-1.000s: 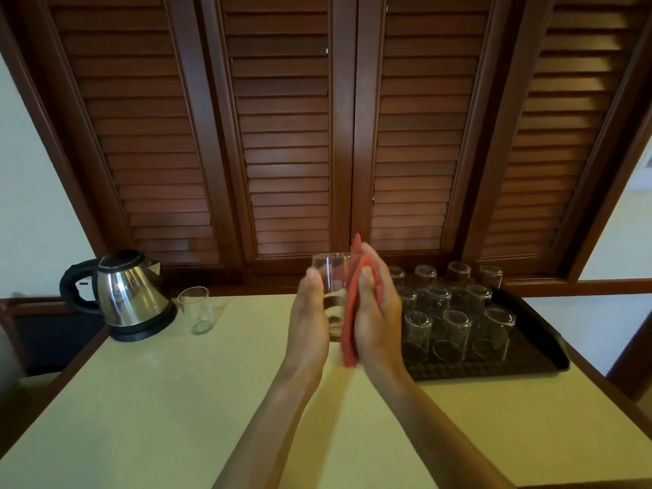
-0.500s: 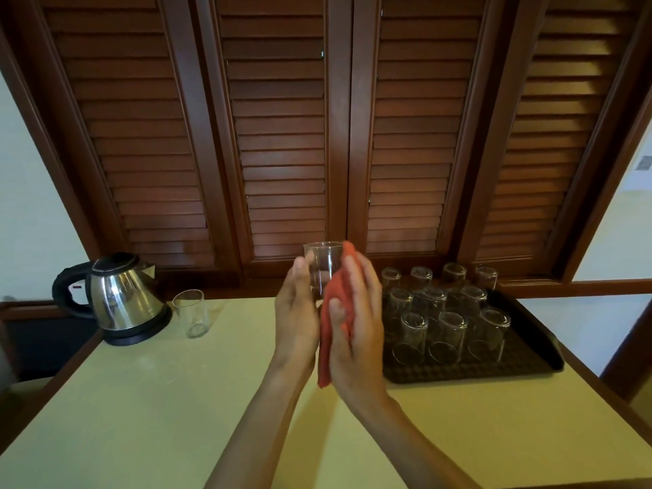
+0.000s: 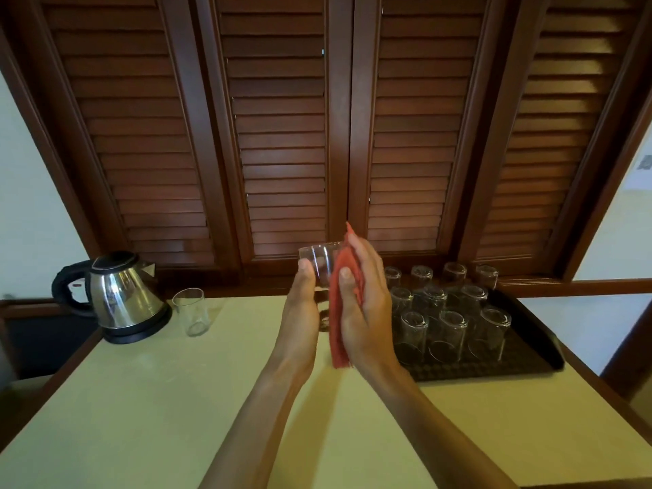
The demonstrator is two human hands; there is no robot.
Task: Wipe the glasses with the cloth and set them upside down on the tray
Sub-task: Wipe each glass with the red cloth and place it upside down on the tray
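Cloth (image 3: 347, 273) lower against held glass (image 3: 320, 262)

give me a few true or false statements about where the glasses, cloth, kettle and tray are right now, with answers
1. The right hand presses a red cloth against the held glass. True.
2. The left hand is empty. False: it holds the glass from the other side.
3. The glasses on the tray stand upside down. True.
4. The kettle sits on the tray. False: it stands on the table's far left, off the tray.
5. A lone glass stands beside the kettle, mouth up. True.
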